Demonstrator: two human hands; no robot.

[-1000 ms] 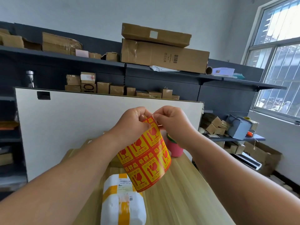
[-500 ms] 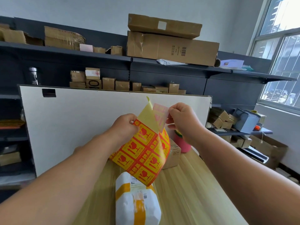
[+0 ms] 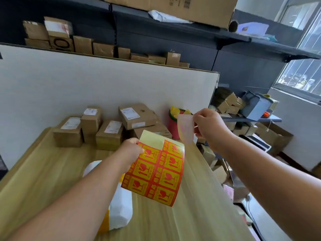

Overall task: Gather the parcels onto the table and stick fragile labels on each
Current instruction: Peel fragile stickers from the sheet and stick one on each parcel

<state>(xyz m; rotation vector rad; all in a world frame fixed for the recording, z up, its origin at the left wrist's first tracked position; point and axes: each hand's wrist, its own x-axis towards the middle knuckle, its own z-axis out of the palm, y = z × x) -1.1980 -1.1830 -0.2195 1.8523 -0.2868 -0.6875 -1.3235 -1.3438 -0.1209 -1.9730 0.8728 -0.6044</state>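
Observation:
My left hand (image 3: 130, 150) grips the top left edge of a red and yellow sheet of fragile labels (image 3: 157, 174), held above the wooden table (image 3: 43, 171). One corner square of the sheet is bare backing. My right hand (image 3: 208, 126) pinches a single peeled label (image 3: 185, 129) up and to the right of the sheet, its pale sticky side toward me. A white parcel with yellow tape (image 3: 119, 211) lies on the table under my left forearm, partly hidden. Several brown cardboard parcels (image 3: 109, 133) with white address slips are grouped at the table's far side.
A white board (image 3: 86, 87) stands behind the parcels. A pink cup (image 3: 173, 124) sits at the table's far right corner. Dark shelves (image 3: 173, 32) with more boxes fill the back wall. Boxes and clutter (image 3: 218, 173) lie on the floor right of the table.
My right hand peeled one label off the sheet and drew it away to the right. The view tilted down, bringing the cardboard parcels on the table into sight.

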